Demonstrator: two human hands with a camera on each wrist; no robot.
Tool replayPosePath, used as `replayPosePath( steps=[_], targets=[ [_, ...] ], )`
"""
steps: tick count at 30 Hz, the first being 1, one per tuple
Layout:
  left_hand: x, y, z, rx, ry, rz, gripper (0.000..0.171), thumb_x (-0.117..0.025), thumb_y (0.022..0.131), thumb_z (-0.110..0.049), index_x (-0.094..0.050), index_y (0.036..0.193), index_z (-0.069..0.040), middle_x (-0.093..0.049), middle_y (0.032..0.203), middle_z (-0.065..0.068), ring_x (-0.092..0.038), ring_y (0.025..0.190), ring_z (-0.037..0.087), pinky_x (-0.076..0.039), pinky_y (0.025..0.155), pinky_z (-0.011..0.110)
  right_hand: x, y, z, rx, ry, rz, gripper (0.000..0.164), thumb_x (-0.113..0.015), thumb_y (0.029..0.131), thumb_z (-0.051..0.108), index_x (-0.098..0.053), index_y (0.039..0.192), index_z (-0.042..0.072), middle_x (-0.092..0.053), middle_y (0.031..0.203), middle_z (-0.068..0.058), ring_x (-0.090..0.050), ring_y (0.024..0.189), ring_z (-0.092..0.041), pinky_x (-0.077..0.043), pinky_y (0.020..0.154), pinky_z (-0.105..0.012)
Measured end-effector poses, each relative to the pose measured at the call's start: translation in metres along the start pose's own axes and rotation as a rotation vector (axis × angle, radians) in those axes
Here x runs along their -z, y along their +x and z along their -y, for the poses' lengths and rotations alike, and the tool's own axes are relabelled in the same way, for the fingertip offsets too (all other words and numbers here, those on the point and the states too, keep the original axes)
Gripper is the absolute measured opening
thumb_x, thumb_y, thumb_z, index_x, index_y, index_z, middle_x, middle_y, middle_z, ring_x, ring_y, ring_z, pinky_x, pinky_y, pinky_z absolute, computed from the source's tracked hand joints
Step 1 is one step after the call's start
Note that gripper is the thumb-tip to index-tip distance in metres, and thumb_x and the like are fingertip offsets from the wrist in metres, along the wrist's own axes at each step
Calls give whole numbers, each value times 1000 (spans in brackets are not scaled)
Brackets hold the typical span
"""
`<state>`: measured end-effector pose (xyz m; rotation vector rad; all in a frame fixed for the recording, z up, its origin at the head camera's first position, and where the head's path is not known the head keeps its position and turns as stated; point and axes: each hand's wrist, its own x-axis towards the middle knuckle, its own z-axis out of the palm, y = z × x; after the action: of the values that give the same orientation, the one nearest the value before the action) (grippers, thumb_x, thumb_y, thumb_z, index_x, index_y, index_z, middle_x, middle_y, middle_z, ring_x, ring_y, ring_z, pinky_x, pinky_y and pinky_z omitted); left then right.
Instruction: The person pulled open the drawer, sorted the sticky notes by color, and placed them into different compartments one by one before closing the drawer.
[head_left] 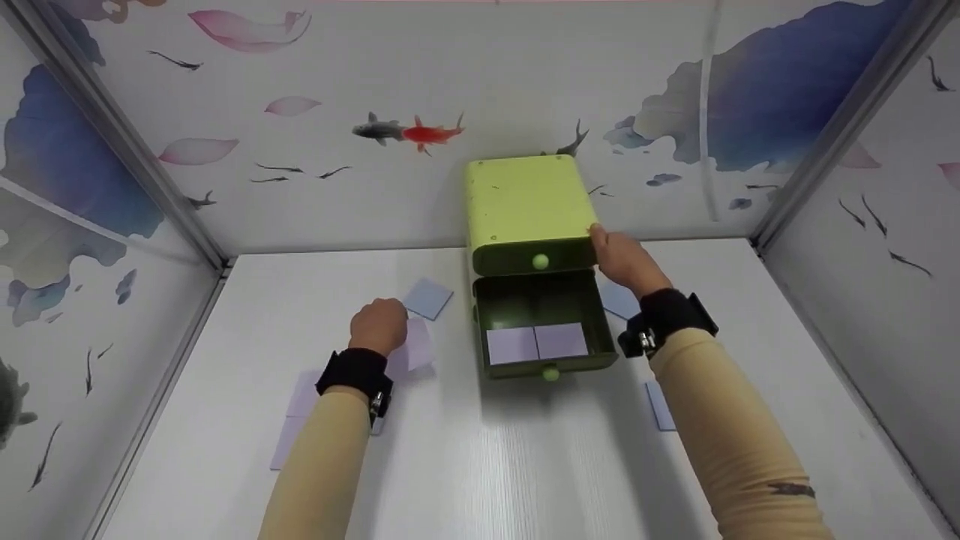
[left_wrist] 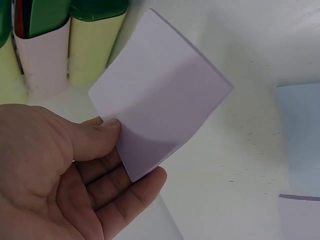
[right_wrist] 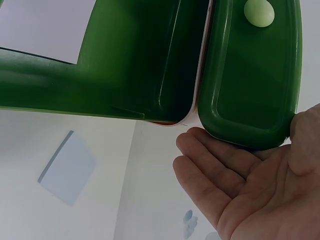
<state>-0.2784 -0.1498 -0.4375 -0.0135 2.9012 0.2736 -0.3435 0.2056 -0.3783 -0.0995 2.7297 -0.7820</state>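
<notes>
My left hand pinches a pale purple sticky note pad between thumb and fingers, above the white table. A stacked drawer box with a yellow-green top stands against the back wall. Below its closed top drawer front, a dark green drawer is pulled out. Two purple note pads lie side by side along the front of that drawer. My right hand touches the box's upper right side, thumb at the front corner. In the right wrist view its fingers look mostly straight.
A blue note pad lies left of the box; another blue pad is partly hidden by the right hand. A further blue pad lies beside the right forearm. Purple pads lie near the left forearm. Printed wall panels enclose the table.
</notes>
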Motion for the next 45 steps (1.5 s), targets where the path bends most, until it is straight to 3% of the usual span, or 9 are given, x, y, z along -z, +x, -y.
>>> replayPosePath(
  steps=[7, 15, 20, 34, 40, 45],
  targets=[
    [19, -3, -19, -20, 32, 19, 31, -53, 94, -3, -70, 119, -8, -70, 118, 14, -69, 98, 30, -58, 79, 41, -1, -1, 0, 14, -13, -34, 77, -2, 105, 43, -49, 128, -13, -50, 135, -33, -47, 128, -46, -35, 110, -54],
    [41, -10, -52, -64, 36, 28, 34, -52, 94, -5, -70, 121, -14, -70, 116, 13, -66, 97, 28, -57, 79, 41, -1, 0, 1, 3, -16, -27, 77, -2, 105, 44, -47, 131, -13, -46, 139, -32, -43, 132, -46, -33, 112, -54],
    [44, -9, -73, -115, 23, 16, 31, -51, 94, -4, -73, 114, -14, -71, 111, 12, -66, 98, 29, -56, 80, 42, 0, 0, 0, 0, -19, -27, 77, -1, 105, 45, -42, 139, -12, -42, 144, -32, -38, 136, -46, -30, 115, -54],
    [19, -11, -115, -269, -20, -162, 28, -51, 97, -4, -75, 108, -15, -73, 102, 8, -68, 90, 28, -56, 72, 40, -2, -2, -1, -31, 12, -7, 79, -1, 104, 49, -43, 139, -9, -45, 143, -29, -41, 134, -45, -32, 113, -54],
    [9, -5, -127, -305, -32, -185, 25, -52, 98, -6, -75, 105, -15, -73, 100, 8, -69, 88, 27, -57, 71, 41, -2, -1, 0, -25, -2, -41, 77, -3, 105, 46, -53, 124, -9, -55, 130, -28, -51, 123, -42, -38, 107, -53],
    [-5, -1, -132, -322, 35, -189, 24, -53, 99, -8, -75, 102, -16, -74, 97, 8, -70, 82, 26, -57, 67, 40, -3, -1, 0, -25, -2, -41, 77, -3, 105, 47, -52, 126, -9, -54, 130, -28, -51, 123, -42, -38, 107, -53]
  ],
)
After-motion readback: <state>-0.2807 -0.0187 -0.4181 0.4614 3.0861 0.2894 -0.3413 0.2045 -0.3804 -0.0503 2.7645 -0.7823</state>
